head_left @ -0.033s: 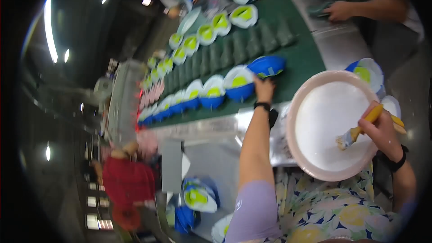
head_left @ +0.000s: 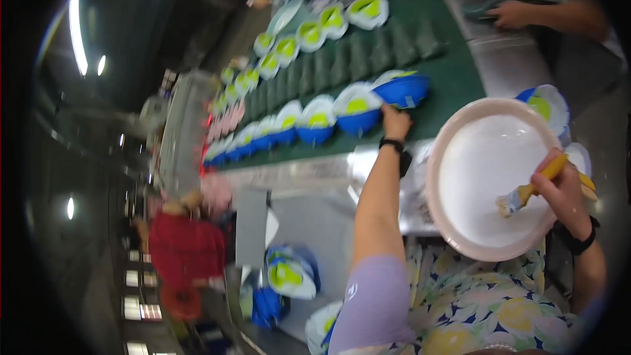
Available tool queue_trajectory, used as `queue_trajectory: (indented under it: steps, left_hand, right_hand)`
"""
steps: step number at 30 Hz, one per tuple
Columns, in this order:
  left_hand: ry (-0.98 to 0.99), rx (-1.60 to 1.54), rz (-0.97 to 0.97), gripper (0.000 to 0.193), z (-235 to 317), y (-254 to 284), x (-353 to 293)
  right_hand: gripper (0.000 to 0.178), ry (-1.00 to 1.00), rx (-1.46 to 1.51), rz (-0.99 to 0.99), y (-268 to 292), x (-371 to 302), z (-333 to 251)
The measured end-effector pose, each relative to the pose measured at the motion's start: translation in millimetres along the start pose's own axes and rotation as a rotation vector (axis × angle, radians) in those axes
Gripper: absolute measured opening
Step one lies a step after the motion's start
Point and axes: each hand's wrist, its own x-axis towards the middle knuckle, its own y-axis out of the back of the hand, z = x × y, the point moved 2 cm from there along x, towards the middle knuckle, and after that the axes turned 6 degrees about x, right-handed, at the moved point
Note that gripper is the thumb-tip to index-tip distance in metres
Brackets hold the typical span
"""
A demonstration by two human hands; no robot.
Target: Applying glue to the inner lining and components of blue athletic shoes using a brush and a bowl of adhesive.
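Observation:
My left hand (head_left: 396,121) reaches over a green belt and grips the near edge of a blue, white and lime-green piece (head_left: 404,90) that looks like a shoe upper. Its fingertips are partly hidden by the piece. Similar pieces (head_left: 357,121) stand in a row running away to its left. In my right hand (head_left: 562,200) is a paintbrush (head_left: 524,195) with a yellow handle, its bristles coated white. The brush is held over a wide pale-pink basin (head_left: 435,177) of white liquid (head_left: 483,177). A second yellow handle (head_left: 585,179) shows beside that hand.
The green belt (head_left: 457,59) carries a row of dark grey-green pieces (head_left: 348,66) and a far row of white-and-lime pieces (head_left: 310,36). Co-workers' arms (head_left: 552,16) are across the belt; a person in red (head_left: 187,250) is left. More blue-and-white pieces (head_left: 292,276) lie in a grey tray (head_left: 328,223).
The blue piece at my left hand has tipped so that its white and lime top shows. The hand sits slightly farther right in the picture. My right hand still holds the brush above the basin.

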Motion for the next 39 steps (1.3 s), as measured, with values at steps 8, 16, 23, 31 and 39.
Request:
queue_trajectory:
  steps: [8, 16, 23, 31, 39]
  left_hand:
    - [-0.418, 0.518, 0.1, 0.058, -58, 257, -146]
    - [0.734, -0.775, 0.557, 0.045, -211, 463, -441]
    - [0.827, -0.058, 0.559, 0.052, -276, 430, -453]
    - [0.494, -0.249, 0.63, 0.041, -213, 344, -322]
    - [-0.495, 0.991, 0.885, 0.071, -79, 244, -309]
  right_hand:
    - [0.011, 0.011, -0.146, -0.156, 2, 1, 21]
    - [0.013, 0.075, -0.116, -0.136, -8, -5, 20]
    - [0.017, 0.036, -0.157, -0.231, -35, -15, -18]
    - [0.025, 0.126, -0.284, -0.252, -48, -11, -19]
    - [0.024, 0.29, -0.26, -0.282, -61, -7, -16]
